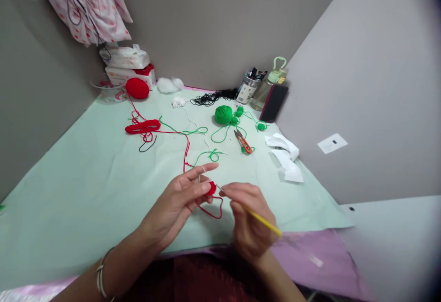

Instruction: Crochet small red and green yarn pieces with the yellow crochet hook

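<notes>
Grey walls close in a corner around a desk (pixel 86 192) spread with a pale green cloth, a pink cloth showing at its near edge. Near the middle of the front, the left hand (pixel 182 198) pinches a small red crochet piece (pixel 211 187) between thumb and fingers, with the index finger stretched out straight and red yarn (pixel 186 153) running over it. The right hand (pixel 246 221) has its fingers closed around a yellow crochet hook (pixel 263 221), whose tip meets the red piece — the two hands are just beside each other, held a little above the cloth. A loop of red strand hangs below the piece.

Farther back lie a red yarn ball (pixel 137 88), a loose red bundle (pixel 142 127), a green yarn ball (pixel 223 114) with small green pieces beside it, orange snips (pixel 243 142), a tangle of black thread (pixel 212 97) and white stuffing (pixel 169 84). At the corner's right stand a jar of pens (pixel 248 88), a green-capped bottle (pixel 270 86) and a dark phone (pixel 274 103). Folded white paper (pixel 285 157) lies to the right
</notes>
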Tool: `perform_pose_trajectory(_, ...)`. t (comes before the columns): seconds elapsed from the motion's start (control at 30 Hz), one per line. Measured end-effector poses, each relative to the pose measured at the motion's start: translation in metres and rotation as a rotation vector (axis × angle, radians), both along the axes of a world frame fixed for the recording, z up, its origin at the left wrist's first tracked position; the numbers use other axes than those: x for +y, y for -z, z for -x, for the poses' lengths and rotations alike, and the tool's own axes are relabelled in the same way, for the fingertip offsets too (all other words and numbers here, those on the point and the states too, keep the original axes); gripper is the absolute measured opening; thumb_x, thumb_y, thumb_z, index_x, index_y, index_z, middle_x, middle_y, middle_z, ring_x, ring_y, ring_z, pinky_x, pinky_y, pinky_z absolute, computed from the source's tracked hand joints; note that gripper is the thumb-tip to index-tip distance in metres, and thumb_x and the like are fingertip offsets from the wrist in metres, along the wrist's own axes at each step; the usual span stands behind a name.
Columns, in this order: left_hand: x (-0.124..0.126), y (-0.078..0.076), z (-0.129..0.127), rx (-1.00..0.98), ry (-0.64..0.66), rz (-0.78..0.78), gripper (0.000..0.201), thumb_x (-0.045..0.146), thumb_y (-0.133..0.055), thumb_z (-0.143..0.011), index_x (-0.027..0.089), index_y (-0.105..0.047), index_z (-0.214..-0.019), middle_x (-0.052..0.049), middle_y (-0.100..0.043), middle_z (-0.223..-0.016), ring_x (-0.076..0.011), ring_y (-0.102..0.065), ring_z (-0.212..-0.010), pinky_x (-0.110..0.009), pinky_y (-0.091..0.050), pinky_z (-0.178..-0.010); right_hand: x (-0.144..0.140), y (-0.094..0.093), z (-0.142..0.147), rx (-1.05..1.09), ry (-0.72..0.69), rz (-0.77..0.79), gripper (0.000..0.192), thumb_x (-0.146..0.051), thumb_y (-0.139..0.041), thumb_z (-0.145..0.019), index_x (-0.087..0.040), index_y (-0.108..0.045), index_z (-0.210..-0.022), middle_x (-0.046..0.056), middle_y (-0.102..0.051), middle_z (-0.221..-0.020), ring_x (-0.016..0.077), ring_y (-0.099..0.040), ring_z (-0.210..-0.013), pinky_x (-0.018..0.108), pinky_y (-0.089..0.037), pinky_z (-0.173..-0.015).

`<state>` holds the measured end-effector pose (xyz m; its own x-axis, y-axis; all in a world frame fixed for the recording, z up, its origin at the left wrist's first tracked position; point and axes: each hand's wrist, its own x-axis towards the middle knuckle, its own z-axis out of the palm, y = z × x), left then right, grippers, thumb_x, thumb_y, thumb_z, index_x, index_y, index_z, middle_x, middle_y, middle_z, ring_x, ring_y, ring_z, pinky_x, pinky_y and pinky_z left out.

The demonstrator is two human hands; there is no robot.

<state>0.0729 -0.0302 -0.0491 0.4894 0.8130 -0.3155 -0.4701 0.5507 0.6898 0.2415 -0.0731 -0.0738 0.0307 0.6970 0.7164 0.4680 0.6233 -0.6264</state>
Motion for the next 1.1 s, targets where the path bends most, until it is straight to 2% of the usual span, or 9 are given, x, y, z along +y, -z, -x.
perform_pose_trajectory(0.13,0.000,0.001,-0.001,0.083,-0.075,-0.122,0.036,0.027,-0.088,-0.082,0.027,-0.083,-0.118,0.002,-0.062,-0.084,-0.0114,-0.058,-0.078,-0.023,-0.047,-0.079,0.006,-0.008,0.001,0.401,-0.129,0.192,0.020,-0.019,-0.057,-0.105,-0.025,-0.076,-0.104,0.003,-0.071,-0.085,0.0191,-0.070,-0.078,0.035,-0.060,-0.070)
perform_pose_trajectory(0.33,-0.005,0.008,-0.008,0.100,-0.003,-0.189,0.042,0.029,-0.089,-0.082,0.032,-0.081,-0.123,-0.001,-0.070,-0.093,-0.0185,-0.064,-0.094,-0.032,-0.053,-0.089,0.012,-0.003,0.004,0.419,-0.157,0.234,0.016,-0.024,-0.064,-0.103,-0.029,-0.080,-0.103,0.005,-0.079,-0.098,0.0215,-0.074,-0.098,0.037,-0.061,-0.085)
perform_pose_trajectory(0.47,0.000,0.004,0.000,0.153,0.040,-0.216,0.046,0.026,-0.091,-0.079,0.035,-0.080,-0.123,0.000,-0.069,-0.096,-0.0188,-0.065,-0.100,-0.032,-0.052,-0.094,0.014,-0.001,0.000,0.558,-0.229,0.297,0.015,-0.032,-0.065,-0.103,-0.027,-0.079,-0.100,0.005,-0.079,-0.094,0.0204,-0.075,-0.090,0.033,-0.062,-0.078)
perform_pose_trajectory(0.53,0.003,0.000,0.005,0.189,0.095,-0.275,0.045,0.025,-0.088,-0.081,0.036,-0.080,-0.125,0.001,-0.070,-0.098,-0.0187,-0.066,-0.102,-0.031,-0.051,-0.095,0.017,-0.002,-0.003,0.640,-0.285,0.332,0.016,-0.037,-0.068,-0.101,-0.025,-0.078,-0.096,0.005,-0.079,-0.089,0.0189,-0.075,-0.083,0.031,-0.062,-0.073)
perform_pose_trajectory(0.63,0.006,-0.004,0.010,0.272,0.146,-0.410,0.037,0.028,-0.081,-0.089,0.036,-0.080,-0.126,0.001,-0.070,-0.094,-0.0178,-0.065,-0.094,-0.030,-0.051,-0.090,0.019,-0.004,-0.006,0.707,-0.367,0.363,0.016,-0.037,-0.070,-0.100,-0.024,-0.077,-0.093,0.003,-0.077,-0.085,0.0169,-0.073,-0.078,0.029,-0.060,-0.070)
perform_pose_trajectory(0.77,0.006,-0.006,0.011,0.390,0.099,-0.533,0.032,0.026,-0.071,-0.096,0.033,-0.080,-0.125,0.000,-0.068,-0.090,-0.0170,-0.063,-0.086,-0.029,-0.051,-0.081,0.016,-0.006,-0.008,0.610,-0.383,0.359,0.016,-0.034,-0.065,-0.103,-0.024,-0.077,-0.096,0.004,-0.077,-0.089,0.0185,-0.073,-0.085,0.031,-0.060,-0.076)
perform_pose_trajectory(0.87,0.006,-0.006,0.011,0.392,0.058,-0.557,0.033,0.023,-0.066,-0.097,0.034,-0.081,-0.124,0.001,-0.066,-0.090,-0.0157,-0.061,-0.085,-0.027,-0.050,-0.079,0.011,-0.010,-0.010,0.469,-0.358,0.336,0.017,-0.029,-0.061,-0.105,-0.025,-0.077,-0.101,0.005,-0.078,-0.094,0.0188,-0.072,-0.090,0.033,-0.060,-0.080)
perform_pose_trajectory(0.97,0.007,-0.007,0.014,0.357,0.097,-0.548,0.033,0.024,-0.063,-0.099,0.037,-0.081,-0.124,0.001,-0.065,-0.089,-0.0147,-0.061,-0.084,-0.026,-0.050,-0.080,0.007,-0.015,-0.012,0.360,-0.330,0.303,0.018,-0.026,-0.059,-0.106,-0.024,-0.077,-0.104,0.005,-0.077,-0.096,0.0185,-0.072,-0.091,0.032,-0.060,-0.080)
perform_pose_trajectory(1.1,0.008,-0.010,0.016,0.297,0.169,-0.459,0.031,0.028,-0.077,-0.092,0.038,-0.081,-0.120,0.003,-0.066,-0.093,-0.0141,-0.064,-0.091,-0.025,-0.051,-0.085,0.004,-0.017,-0.013,0.322,-0.312,0.268,0.018,-0.022,-0.059,-0.106,-0.025,-0.077,-0.107,0.004,-0.077,-0.096,0.0172,-0.072,-0.091,0.031,-0.060,-0.082)
